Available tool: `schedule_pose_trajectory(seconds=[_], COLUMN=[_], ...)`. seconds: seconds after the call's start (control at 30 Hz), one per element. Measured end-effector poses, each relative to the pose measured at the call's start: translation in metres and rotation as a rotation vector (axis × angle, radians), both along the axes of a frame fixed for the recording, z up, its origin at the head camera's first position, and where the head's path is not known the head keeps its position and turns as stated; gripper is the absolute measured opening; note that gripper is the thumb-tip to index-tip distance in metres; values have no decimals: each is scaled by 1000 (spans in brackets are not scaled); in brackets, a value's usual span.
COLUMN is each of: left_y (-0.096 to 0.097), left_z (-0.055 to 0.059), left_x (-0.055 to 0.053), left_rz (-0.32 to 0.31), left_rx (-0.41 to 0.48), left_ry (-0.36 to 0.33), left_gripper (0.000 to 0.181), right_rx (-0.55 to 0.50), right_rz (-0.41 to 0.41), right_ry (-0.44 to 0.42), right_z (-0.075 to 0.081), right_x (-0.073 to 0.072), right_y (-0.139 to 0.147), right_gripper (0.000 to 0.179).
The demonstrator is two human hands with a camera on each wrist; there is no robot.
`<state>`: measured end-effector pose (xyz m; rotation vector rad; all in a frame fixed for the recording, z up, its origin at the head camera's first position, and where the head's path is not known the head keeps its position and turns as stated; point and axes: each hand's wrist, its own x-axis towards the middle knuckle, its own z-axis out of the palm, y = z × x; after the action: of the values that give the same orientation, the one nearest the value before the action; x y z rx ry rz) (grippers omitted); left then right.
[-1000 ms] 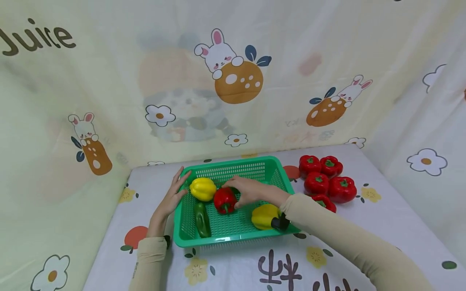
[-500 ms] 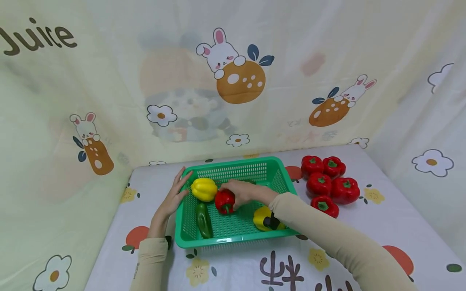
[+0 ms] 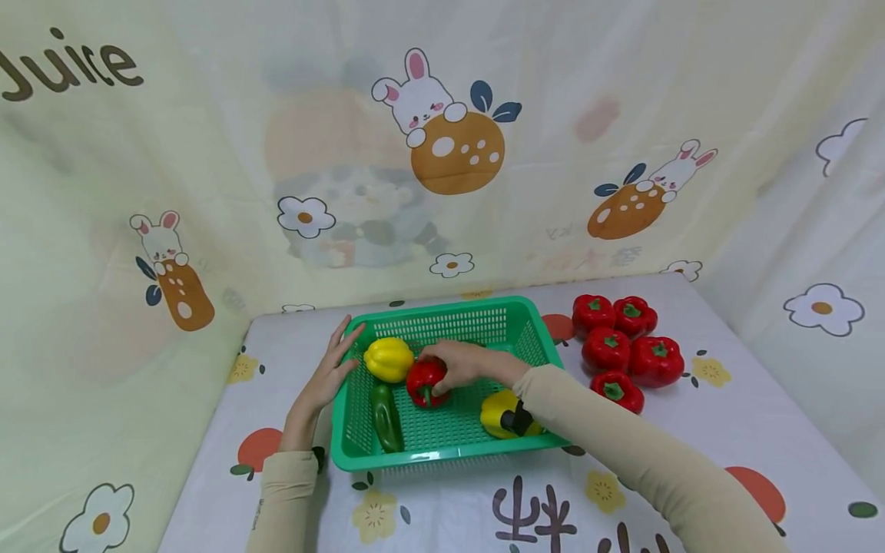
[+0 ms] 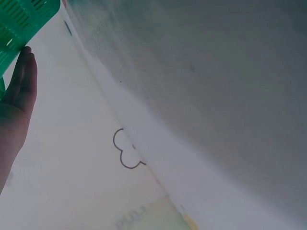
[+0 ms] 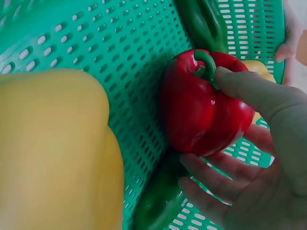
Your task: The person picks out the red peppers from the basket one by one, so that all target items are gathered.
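Observation:
A red bell pepper (image 3: 423,380) stands in the green basket (image 3: 442,455), stem toward the front. My right hand (image 3: 465,362) holds it from the right; in the right wrist view the thumb lies beside the stem and the fingertips (image 5: 189,160) are at its far side. At the basket's left wall rests my left hand (image 3: 325,378), fingers extended and spread. A yellow bell pepper (image 3: 389,359) sits just behind the red one, and a long green pepper (image 3: 386,418) lies to its front left. Another green pepper (image 5: 160,201) lies below my right fingers.
A second yellow bell pepper (image 3: 496,415) sits in the basket's front right, partly covered by my right wrist. Several red bell peppers (image 3: 605,350) are grouped on the patterned tablecloth (image 3: 698,430) right of the basket. A printed curtain (image 3: 525,230) rises behind the table.
My right hand and forearm have shifted slightly left, and the thumb has come onto the red bell pepper beside its stem. My left hand has stayed at the basket's wall.

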<state>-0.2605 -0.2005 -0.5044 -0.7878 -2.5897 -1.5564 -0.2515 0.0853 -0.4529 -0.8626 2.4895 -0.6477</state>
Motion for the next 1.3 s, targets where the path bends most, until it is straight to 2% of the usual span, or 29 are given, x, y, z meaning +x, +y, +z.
schedule_pose_trajectory(seconds=[0.07,0.3,0.5,0.93,1.13,1.3], left_y=[2,8,10,8,9,9], left_z=[3,30,33,33,33,33], left_x=[2,17,18,19,20,19], left_rz=[5,-18,-22,-17,-16,-15], left_rx=[0,6,-5,-10,-6,-10], left_ry=[-6,-56,-63,-62,-71,-69], left_gripper=[59,58,58,57,57,57], right_rx=[-10,-32,-32,-124,-151,-170], right_rz=[13,-5,-26,-20,1,-32], right_ry=[3,-37,-27,-32,2,-2], right_z=[2,3,5,25,37,47], right_x=[1,4,5,13,21,30], right_y=[3,11,22,44,53,62], right_gripper=[56,55,50,42,45,46])
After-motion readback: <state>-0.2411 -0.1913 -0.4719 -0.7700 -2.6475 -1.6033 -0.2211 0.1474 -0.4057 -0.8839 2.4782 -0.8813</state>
